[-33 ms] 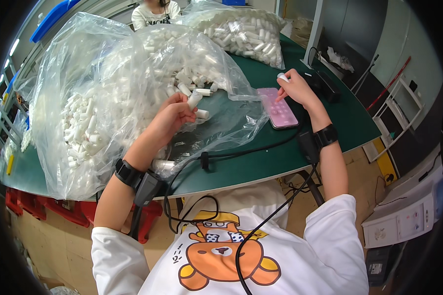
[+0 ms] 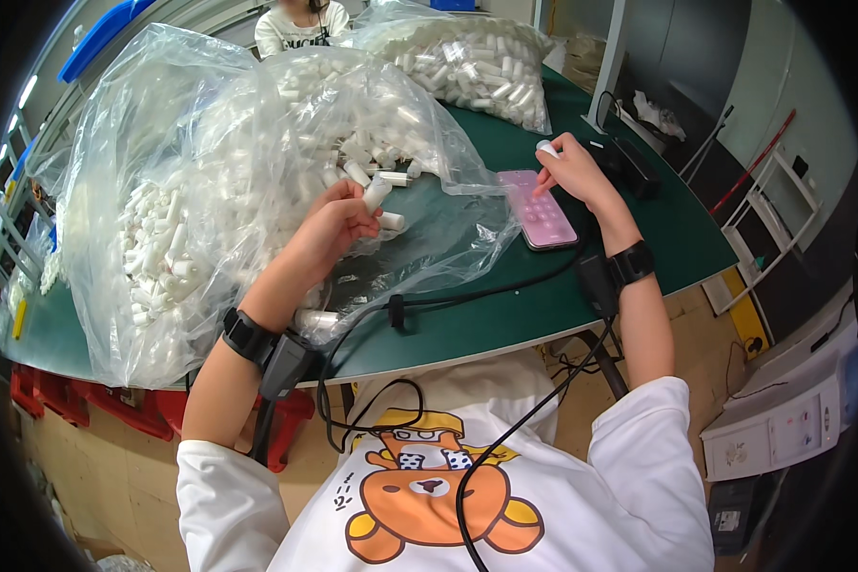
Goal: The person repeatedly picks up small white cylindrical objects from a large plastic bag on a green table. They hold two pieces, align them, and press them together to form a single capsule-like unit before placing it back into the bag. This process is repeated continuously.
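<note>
My left hand (image 2: 341, 214) is closed around a small white plastic tube (image 2: 377, 194) with a translucent end. It is at the mouth of a big clear plastic bag (image 2: 238, 124), where loose white tubes (image 2: 357, 172) lie. On the right, my right hand (image 2: 578, 172) pinches a small white piece (image 2: 547, 150), possibly a cap or another tube; my fingers hide part of it. Just beside and below that hand lies a phone (image 2: 548, 221) with a lit pink screen, face up on the green table (image 2: 629, 262). Whether a fingertip touches the screen I cannot tell.
Another clear bag (image 2: 477, 71) full of white tubes stands at the back. A black cable (image 2: 486, 289) crosses the table to the wrist-worn devices. A black box (image 2: 633, 168) sits at the right. Across the table is another person (image 2: 300, 29). Red stools (image 2: 124, 405) stand below.
</note>
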{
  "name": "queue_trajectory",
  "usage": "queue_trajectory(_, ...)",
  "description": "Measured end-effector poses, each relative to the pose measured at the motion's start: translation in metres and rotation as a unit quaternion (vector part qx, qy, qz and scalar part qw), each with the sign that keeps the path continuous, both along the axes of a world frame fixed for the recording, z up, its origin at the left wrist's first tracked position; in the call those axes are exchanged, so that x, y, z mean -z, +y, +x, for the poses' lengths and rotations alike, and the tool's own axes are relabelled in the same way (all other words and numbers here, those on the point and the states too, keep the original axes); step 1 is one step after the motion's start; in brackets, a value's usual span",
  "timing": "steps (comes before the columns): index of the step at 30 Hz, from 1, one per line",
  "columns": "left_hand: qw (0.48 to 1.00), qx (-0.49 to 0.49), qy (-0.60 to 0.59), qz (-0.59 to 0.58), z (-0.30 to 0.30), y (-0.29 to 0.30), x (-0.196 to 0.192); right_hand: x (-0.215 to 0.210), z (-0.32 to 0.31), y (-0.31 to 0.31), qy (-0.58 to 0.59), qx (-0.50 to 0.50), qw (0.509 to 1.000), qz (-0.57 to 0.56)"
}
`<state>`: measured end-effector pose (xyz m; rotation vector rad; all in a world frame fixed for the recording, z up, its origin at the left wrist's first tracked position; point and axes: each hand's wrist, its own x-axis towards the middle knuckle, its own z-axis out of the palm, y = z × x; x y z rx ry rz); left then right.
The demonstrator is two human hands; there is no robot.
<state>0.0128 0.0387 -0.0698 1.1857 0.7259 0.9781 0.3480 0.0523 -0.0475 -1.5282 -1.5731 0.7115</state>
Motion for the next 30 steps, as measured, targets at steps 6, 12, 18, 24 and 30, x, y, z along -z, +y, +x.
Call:
queue_trajectory(6, 1.0, 0.004, 0.001, -0.003, 0.0, 0.0, -0.001, 0.004, -0.001, 0.004, 0.03, -0.038, 0.999, 0.025)
queue_trajectory(12, 1.0, 0.0, 0.004, -0.004, -0.001, 0.001, 0.001, -0.001, -0.013, -0.003, 0.027, -0.094, 0.995, -0.025)
queue_trajectory(18, 1.0, 0.005, 0.007, -0.003, -0.001, 0.002, 0.001, 0.001, 0.0, 0.0, -0.01, -0.031, 0.999, -0.006)
queue_trajectory(24, 1.0, 0.001, 0.006, 0.001, -0.001, 0.002, 0.002, -0.003, -0.007, -0.006, 0.003, -0.068, 0.998, -0.012)
queue_trajectory(30, 1.0, 0.003, 0.007, 0.001, -0.001, 0.002, 0.002, -0.003, -0.011, -0.008, 0.027, -0.165, 0.983, -0.074)
